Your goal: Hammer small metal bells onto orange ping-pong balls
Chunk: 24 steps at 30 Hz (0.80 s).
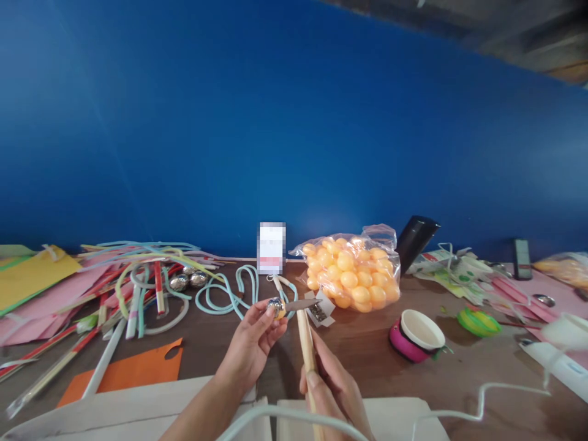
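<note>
Pinched in the fingers of my left hand is a small shiny silver ball, perhaps a bell, with yellowish reflections. My right hand is wrapped around the pale wooden handle of a hammer, held upright. Its narrow metal head tapers to the right, and the other end is right beside the ball; I cannot tell whether they touch. Just behind the hammer head lies a small white packet with dark bits in it. Light blue cord lies in loops behind my left hand.
A clear bag of orange balls sits behind my hands, beside a black cylinder. More silver balls, tubes and coloured paper crowd the left. Rightward are a pink-and-white cup and a green bowl. White cord crosses the front.
</note>
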Motion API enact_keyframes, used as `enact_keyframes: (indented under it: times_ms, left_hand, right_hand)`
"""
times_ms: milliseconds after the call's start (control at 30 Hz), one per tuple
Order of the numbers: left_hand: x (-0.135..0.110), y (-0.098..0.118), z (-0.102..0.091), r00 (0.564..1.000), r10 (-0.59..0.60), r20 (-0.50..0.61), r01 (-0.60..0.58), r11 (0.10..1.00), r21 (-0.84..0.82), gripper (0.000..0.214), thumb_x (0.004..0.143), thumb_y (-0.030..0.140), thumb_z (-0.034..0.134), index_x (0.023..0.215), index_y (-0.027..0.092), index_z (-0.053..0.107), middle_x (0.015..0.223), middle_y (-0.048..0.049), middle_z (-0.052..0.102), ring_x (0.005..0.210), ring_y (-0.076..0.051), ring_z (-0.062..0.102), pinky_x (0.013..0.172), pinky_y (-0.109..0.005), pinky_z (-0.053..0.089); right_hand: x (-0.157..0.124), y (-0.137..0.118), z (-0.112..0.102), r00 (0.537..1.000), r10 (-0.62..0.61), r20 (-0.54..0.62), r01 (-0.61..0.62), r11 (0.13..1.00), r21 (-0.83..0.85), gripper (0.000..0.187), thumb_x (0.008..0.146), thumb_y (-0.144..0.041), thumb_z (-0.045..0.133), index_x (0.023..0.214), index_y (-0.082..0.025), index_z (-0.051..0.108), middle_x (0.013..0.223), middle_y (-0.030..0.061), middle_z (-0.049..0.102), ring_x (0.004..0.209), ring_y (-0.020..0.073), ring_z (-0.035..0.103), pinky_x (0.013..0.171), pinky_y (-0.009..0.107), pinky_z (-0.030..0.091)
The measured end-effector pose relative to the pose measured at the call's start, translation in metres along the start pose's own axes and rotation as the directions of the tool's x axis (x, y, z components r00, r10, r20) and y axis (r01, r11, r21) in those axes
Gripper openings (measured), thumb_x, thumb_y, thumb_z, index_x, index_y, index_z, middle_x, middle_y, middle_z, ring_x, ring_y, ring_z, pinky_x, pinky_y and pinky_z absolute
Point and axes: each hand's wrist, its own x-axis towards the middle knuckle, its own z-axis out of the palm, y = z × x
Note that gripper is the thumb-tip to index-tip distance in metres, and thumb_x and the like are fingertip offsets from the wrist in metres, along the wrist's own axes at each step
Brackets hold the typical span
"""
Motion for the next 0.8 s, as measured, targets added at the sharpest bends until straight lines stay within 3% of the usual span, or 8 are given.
enact_keyframes:
  times_ms: [200, 800]
  left_hand:
    - [-0.0023, 0.0021, 0.0022, 1.000, 0.000, 0.014, 0.000, 1.000, 0.006, 0.025, 0.068, 0.019, 0.071, 0.089, 0.017, 0.059, 0.074, -0.0004, 0.063, 0.071, -0.012, 0.065, 0.069, -0.021, 0.053]
    - [-0.0013, 0.0010, -0.0003, 0.999, 0.004, 0.044, -0.004, 1.000, 0.009, 0.019, 0.072, 0.018, 0.067, 0.090, 0.017, 0.058, 0.077, -0.0001, 0.062, 0.073, -0.010, 0.063, 0.073, -0.022, 0.052]
  right_hand:
    - [0.0000, -0.0030, 0.0006, 1.000, -0.017, 0.006, 0.017, 0.999, -0.050, 0.052, 0.084, -0.038, 0.045, 0.133, -0.019, 0.042, 0.063, 0.0004, 0.057, 0.050, 0.0133, 0.048, 0.048, 0.024, 0.040]
    - [-0.0008, -0.0043, 0.0026, 0.997, 0.075, -0.005, -0.076, 0.997, -0.012, 0.054, 0.086, -0.039, 0.042, 0.135, -0.019, 0.037, 0.063, -0.0006, 0.054, 0.045, 0.0107, 0.041, 0.043, 0.022, 0.033]
